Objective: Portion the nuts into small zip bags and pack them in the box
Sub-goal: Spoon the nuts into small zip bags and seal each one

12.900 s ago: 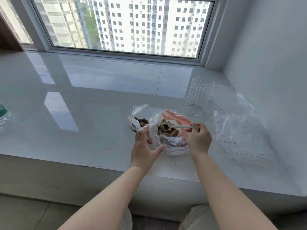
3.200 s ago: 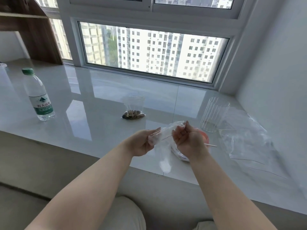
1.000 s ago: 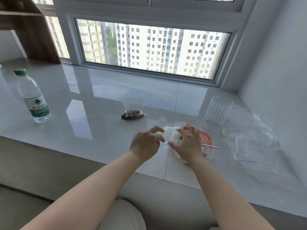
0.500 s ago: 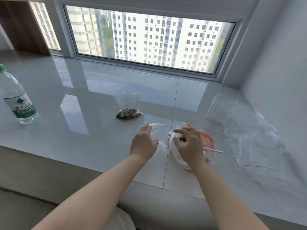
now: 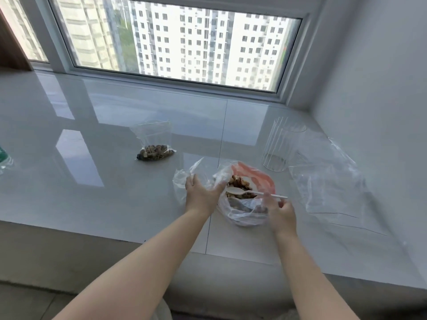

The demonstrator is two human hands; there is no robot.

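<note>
A glossy white stone worktop (image 5: 115, 181) under a window is seen from above, with two bare forearms reaching in from the near edge.

Close to the near edge, right of the middle, a large clear bag (image 5: 245, 211) lies open, with loose nuts (image 5: 240, 183) and some pink-orange plastic visible in its mouth. A white plastic spoon (image 5: 249, 192) rests across that mouth, bowl over the nuts, handle pointing towards the right edge.

The left hand (image 5: 201, 195) is laid on an empty small zip bag (image 5: 184, 181) just left of the large bag; its fingers seem to press or gather the film, though whether they pinch it cannot be told. The right hand (image 5: 280, 210) is just beside the spoon handle, fingers loosely spread and somewhat blurred, holding nothing as far as can be seen.

Further back, left of the middle, a filled small bag (image 5: 153, 151) of nuts lies alone. Towards the right edge stand a clear ribbed container (image 5: 280, 146) and a spread of flat clear bags (image 5: 330, 188). Whether that container is the packing box cannot be told.

The step in hand is judged to be filling the second small bag. It would be done well if the small bag's mouth were held wide and brought against the large bag's rim, so that the spoon travels little. The spoon should be gripped well along its handle, loaded modestly and kept level. The zip track should be kept clear of crumbs so that it seals. The thin film may collapse if the mouth is released.
</note>
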